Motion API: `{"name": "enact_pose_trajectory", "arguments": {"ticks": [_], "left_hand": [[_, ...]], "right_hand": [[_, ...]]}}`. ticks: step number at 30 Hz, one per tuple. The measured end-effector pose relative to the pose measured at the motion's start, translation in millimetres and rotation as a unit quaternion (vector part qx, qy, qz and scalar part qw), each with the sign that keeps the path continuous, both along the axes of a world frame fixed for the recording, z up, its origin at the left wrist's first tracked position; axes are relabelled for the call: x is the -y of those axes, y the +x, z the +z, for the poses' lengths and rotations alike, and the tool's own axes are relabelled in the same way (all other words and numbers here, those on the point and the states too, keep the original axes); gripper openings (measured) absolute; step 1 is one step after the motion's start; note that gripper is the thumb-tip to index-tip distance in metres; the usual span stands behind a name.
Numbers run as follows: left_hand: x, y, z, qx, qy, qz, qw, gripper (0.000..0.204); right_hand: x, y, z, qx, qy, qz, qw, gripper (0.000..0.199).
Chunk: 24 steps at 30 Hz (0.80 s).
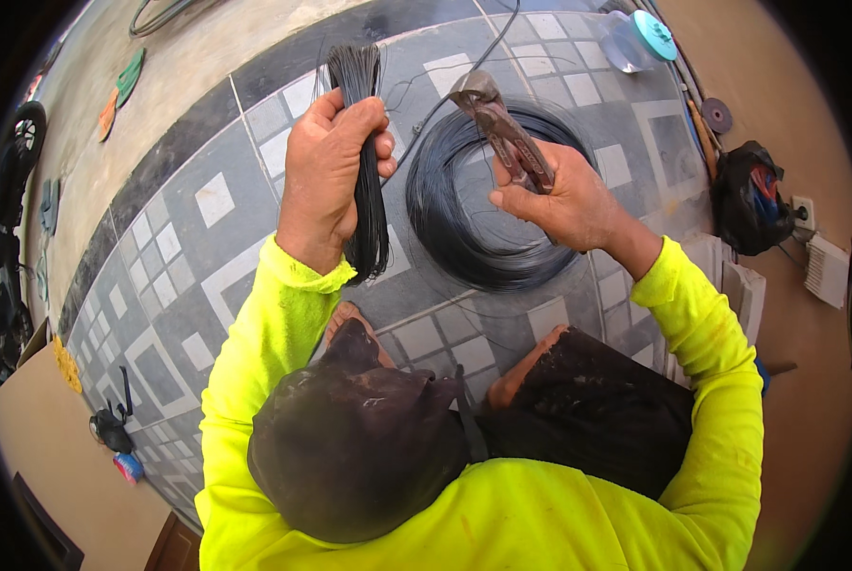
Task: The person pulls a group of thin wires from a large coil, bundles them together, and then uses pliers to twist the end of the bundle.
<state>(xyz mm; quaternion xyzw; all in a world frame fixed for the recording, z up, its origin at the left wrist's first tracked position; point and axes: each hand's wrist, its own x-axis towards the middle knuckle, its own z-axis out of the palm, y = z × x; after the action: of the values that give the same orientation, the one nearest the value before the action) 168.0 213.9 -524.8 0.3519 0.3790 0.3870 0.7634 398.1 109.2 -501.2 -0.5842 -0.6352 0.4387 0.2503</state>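
My left hand (335,171) is closed around a bundle of cut dark wires (370,228), held upright so its ends stick out above and below the fist. My right hand (569,195) grips a pair of worn, rusty pliers (502,128) by the handles, jaws pointing up and to the left. Beneath and beside the pliers, a large coil of dark wire (435,209) lies on the tiled floor. A few thin loose strands arc between the bundle and the pliers. Whether the pliers' jaws hold a strand, I cannot tell.
A clear jar with a turquoise lid (653,36) stands at the far right. Down the right wall are a grinding disc (716,115), a black plastic bag (752,195) and a white socket box (826,270). Sandals (129,78) lie far left; a motorcycle (7,181) shows at the left edge.
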Motion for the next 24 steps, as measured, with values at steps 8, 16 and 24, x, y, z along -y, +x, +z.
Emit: {"name": "enact_pose_trajectory", "arguments": {"ticks": [8,16,24], "left_hand": [[20.8,26.5,1.8,-0.051,0.066,-0.114,0.99,0.071],[5.7,4.9,2.2,-0.014,0.024,0.001,1.0,0.052],[-15.3,-12.6,4.7,0.087,0.014,0.079,0.993,0.024]], "right_hand": [[-28.8,-19.4,-11.9,-0.047,0.125,-0.055,0.99,0.019],[4.7,8.4,-16.3,-0.09,0.062,-0.108,0.988,0.02],[53.1,69.2,-104.3,0.292,0.049,0.025,0.955,0.035]]}}
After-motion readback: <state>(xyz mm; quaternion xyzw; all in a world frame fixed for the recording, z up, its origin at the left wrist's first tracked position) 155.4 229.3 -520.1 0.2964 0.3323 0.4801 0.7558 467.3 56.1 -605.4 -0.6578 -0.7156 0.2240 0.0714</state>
